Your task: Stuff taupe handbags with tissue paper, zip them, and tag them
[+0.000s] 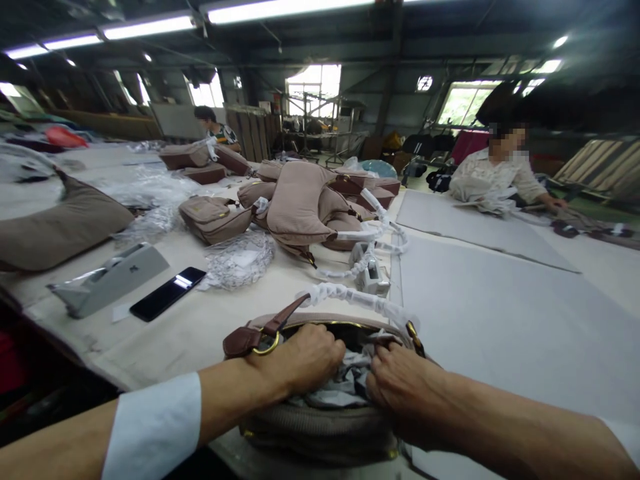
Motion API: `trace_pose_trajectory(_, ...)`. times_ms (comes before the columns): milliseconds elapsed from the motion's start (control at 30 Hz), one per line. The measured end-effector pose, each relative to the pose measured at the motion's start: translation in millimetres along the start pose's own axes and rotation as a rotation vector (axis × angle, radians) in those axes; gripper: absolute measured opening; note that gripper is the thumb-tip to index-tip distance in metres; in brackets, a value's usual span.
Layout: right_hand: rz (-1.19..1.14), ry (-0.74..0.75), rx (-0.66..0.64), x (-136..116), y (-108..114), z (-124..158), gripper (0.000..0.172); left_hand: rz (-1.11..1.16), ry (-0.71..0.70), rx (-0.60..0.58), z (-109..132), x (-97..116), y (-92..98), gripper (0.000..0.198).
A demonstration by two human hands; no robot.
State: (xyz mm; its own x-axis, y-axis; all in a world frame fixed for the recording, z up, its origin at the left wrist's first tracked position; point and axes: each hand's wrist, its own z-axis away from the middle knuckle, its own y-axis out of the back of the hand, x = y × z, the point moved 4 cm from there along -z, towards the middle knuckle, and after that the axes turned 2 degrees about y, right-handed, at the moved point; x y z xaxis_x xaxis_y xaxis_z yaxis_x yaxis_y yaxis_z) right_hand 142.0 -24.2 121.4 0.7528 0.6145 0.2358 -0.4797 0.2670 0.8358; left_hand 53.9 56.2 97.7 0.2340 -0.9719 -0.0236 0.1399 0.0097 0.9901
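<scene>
A taupe handbag stands unzipped at the table's front edge, its gold zipper round the wide opening. Its handle is wrapped in white padding and arches up behind the opening, joined by a brown leather tab with a gold ring. Crumpled grey-white material fills the inside. My left hand is closed in a fist over the left of the opening; what its fingers hold is hidden. At the right of the opening, my right hand is closed, its curled fingers on the crumpled material.
Behind the bag lie a black phone, a grey tape dispenser, a smaller dispenser and clear plastic wrap. Several taupe bags are piled beyond. Large grey boards cover the right side. A co-worker sits back right, another person back left.
</scene>
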Motion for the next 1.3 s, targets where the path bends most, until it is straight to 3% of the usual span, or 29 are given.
trace_pose_trajectory(133,-0.120,-0.123,-0.197,15.7,17.2,-7.1,0.024,0.101,0.280,0.007,3.2,-14.7,16.7,0.018)
trace_pose_trajectory(233,-0.268,-0.237,-0.222,30.2,27.3,-9.5,0.034,0.158,0.424,0.034,4.1,-26.0,21.3,0.018)
trace_pose_trajectory(333,-0.361,-0.276,-0.181,39.3,25.9,-6.0,0.040,0.193,0.475,0.051,17.2,-35.2,24.4,0.019)
trace_pose_trajectory(400,-0.323,-0.199,-0.068,39.4,20.5,-1.2,0.041,0.225,0.396,0.173,35.9,-38.4,33.2,0.022)
trace_pose_trajectory(467,-0.237,-0.094,0.089,36.1,13.0,4.9,0.043,0.220,0.170,0.272,57.1,-37.1,40.6,0.029)
trace_pose_trajectory(500,-0.185,-0.052,0.156,33.9,8.6,7.8,0.042,0.186,0.047,0.258,66.4,-36.0,39.8,0.032)
trace_pose_trajectory(567,-0.100,0.015,0.230,29.1,0.2,11.8,0.031,0.050,-0.105,0.119,78.2,-37.4,27.3,0.037)
trace_pose_trajectory(633,-0.063,0.051,0.234,25.3,-4.4,12.9,0.018,-0.107,-0.105,0.002,79.7,-44.6,9.1,0.033)
trace_pose_trajectory(733,-0.032,0.051,0.129,23.8,-4.0,11.3,0.011,-0.227,-0.018,-0.038,71.6,-53.1,-10.1,0.006)
trace_pose_trajectory(867,-0.040,-0.018,-0.113,33.6,-7.2,10.9,0.008,-0.192,0.017,-0.105,68.7,-48.9,-17.2,0.014)
trace_pose_trajectory(933,-0.058,-0.039,-0.056,39.4,-6.7,13.9,0.009,-0.193,-0.007,-0.067,73.3,-44.1,-13.5,0.012)
trace_pose_trajectory(1000,-0.037,-0.048,0.116,41.7,-2.4,19.9,0.014,-0.200,-0.059,0.033,79.1,-39.6,-7.2,0.012)
trace_pose_trajectory(1067,0.027,0.032,0.307,36.1,3.2,27.8,0.034,-0.170,-0.140,0.117,84.1,-35.6,-2.1,0.012)
trace_pose_trajectory(1133,0.050,0.173,0.397,25.3,4.5,33.6,0.041,-0.119,-0.195,0.096,85.6,-33.7,-2.5,0.015)
trace_pose_trajectory(1200,-0.001,0.240,0.373,17.3,0.8,33.7,0.027,-0.121,-0.158,-0.002,82.9,-35.5,-8.3,0.019)
trace_pose_trajectory(1300,-0.091,0.101,0.246,17.6,-8.0,24.3,0.016,-0.186,-0.010,-0.096,74.8,-41.5,-16.9,0.022)
